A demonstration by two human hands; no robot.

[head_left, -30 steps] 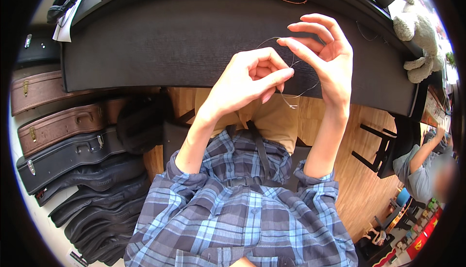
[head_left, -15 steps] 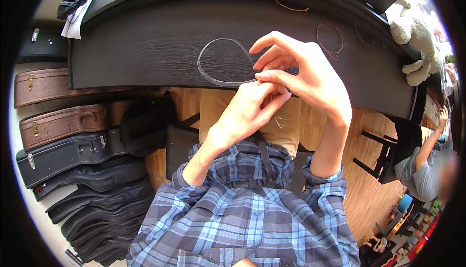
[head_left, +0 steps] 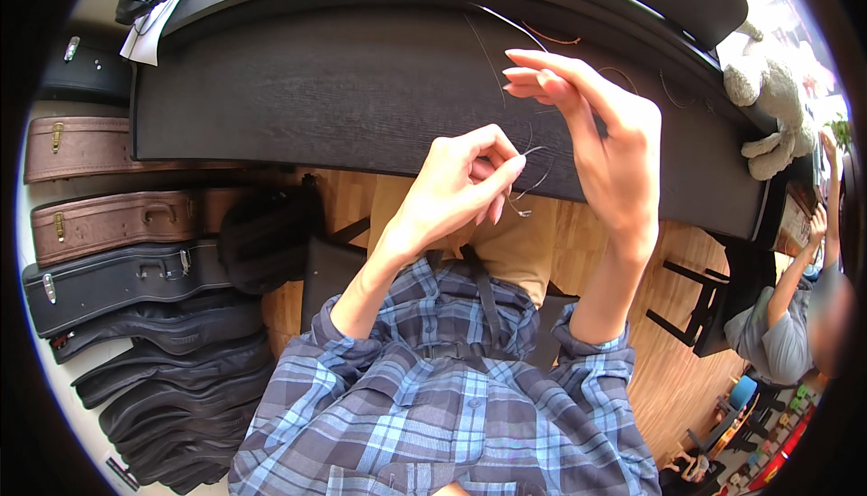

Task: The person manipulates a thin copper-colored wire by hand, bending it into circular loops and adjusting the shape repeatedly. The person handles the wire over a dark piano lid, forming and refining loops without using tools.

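My left hand (head_left: 452, 191) pinches a thin guitar string (head_left: 535, 149) between thumb and fingers, just off the near edge of the black tabletop (head_left: 307, 99). A loose bend of the string and a small curled end stick out to the right of the fingertips. Over the table, my right hand (head_left: 621, 148) is raised with its fingers stretched out, and nothing shows in its grasp. Fine shiny strands (head_left: 510, 22) arc over the tabletop beyond its fingertips; where they join is hidden. A copper-coloured string (head_left: 553, 38) lies farther back.
Brown instrument cases (head_left: 113, 227) and black ones (head_left: 126, 281) line the left side. A grey plush toy (head_left: 768, 103) sits at the table's right end. Beyond a black stool (head_left: 695, 302), another person (head_left: 781, 324) reaches forward at the far right.
The round coil near my hands has sprung out into loose strands. My right hand has moved away from my left, rightward, and its fingers have straightened. The left keeps its pinch.
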